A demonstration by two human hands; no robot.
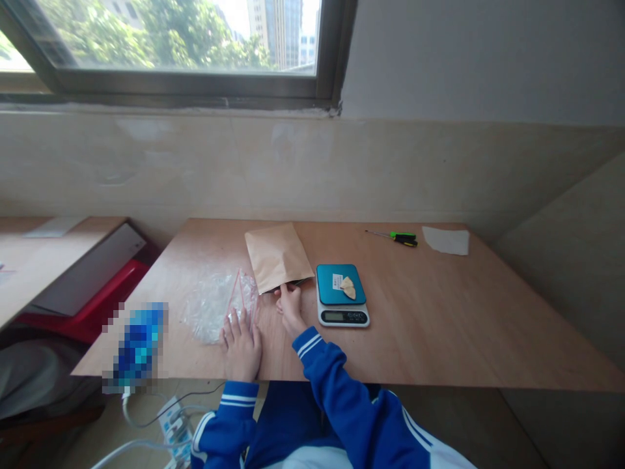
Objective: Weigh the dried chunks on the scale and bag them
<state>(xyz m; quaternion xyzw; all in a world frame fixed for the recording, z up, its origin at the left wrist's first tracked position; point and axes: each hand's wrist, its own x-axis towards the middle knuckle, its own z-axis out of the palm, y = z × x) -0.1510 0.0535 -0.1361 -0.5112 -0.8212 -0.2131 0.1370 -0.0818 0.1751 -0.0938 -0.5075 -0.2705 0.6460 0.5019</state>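
Observation:
My left hand [241, 346] lies flat with fingers spread on the table, its fingertips on the edge of a clear plastic zip bag [209, 306] with a red seal line. At the near, slightly gaping mouth of a brown paper bag [279, 254], my right hand [290, 309] has its fingers curled against the lip. Its fingertips are partly hidden there, and the bag's contents do not show. Just right of that hand stands a kitchen scale [342, 316] with a blue top. On the scale rest several pale flat slices [348, 287] and a small white label [337, 281].
Two screwdrivers [403, 238], green and black, lie at the back right beside a torn white paper [446, 241]. A blurred-out blue object [139, 345] with a cable sits at the table's left edge. A power strip [174, 423] is below, and a red stool [110, 306] stands left.

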